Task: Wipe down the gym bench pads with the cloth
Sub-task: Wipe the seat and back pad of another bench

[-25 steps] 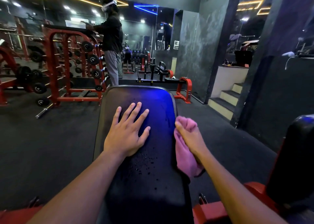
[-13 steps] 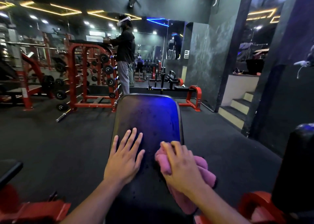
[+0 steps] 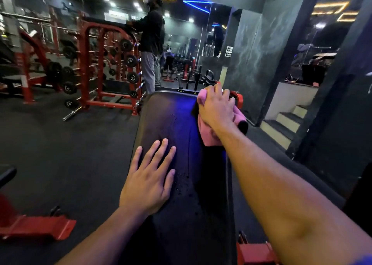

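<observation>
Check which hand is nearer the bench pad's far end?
Right. The right hand presses the pink cloth at the bench pad's far right corner; the left hand lies flat mid-pad.

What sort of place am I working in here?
A commercial gym, most likely. A red rack loaded with weight plates stands at left, a barbell lies on the dark floor, and the black bench pad is being wiped with a pink cloth.

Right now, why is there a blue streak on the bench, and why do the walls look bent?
Head view: the glossy bench pad mirrors a blue neon light overhead; the wide-angle lens bows the pillar and stretches the arms; the room is dim, its background soft.
</observation>
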A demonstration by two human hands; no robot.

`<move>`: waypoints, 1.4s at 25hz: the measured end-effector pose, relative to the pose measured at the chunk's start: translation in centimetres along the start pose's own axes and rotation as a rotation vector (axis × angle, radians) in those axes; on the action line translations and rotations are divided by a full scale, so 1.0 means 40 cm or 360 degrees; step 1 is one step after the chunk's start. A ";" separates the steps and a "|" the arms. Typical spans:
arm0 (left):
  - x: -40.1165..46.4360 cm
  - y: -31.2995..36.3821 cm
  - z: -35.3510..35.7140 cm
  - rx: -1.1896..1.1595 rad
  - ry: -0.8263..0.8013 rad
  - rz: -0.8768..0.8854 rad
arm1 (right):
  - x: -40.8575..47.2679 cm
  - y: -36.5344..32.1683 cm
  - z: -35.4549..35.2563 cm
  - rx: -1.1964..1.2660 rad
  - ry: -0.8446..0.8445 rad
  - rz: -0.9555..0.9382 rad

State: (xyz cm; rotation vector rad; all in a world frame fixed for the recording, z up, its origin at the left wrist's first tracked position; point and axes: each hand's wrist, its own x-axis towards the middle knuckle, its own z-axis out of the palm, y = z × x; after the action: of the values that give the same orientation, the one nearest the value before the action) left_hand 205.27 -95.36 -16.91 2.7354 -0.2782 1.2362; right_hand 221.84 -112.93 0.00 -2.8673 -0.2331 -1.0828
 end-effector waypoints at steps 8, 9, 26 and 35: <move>-0.003 0.001 -0.003 0.0020 0.0016 -0.0018 | -0.407 0.021 -0.040 0.0121 -0.0089 -0.0635; -0.002 0.000 -0.003 0.0012 0.0008 -0.0021 | -0.463 0.030 -0.044 0.0146 -0.0153 -0.0688; 0.001 -0.004 0.003 -0.0106 0.0121 -0.0024 | -0.162 -0.038 0.011 -0.0062 0.0193 -0.0224; -0.018 0.010 -0.040 -0.0006 -0.0154 -0.0017 | -0.545 0.043 -0.056 0.0154 -0.0225 -0.0689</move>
State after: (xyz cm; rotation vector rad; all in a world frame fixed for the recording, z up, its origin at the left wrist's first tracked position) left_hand 203.55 -95.38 -16.39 2.7940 -0.2752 1.1014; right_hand 204.54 -117.46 -12.77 -2.8771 -0.9222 -0.8838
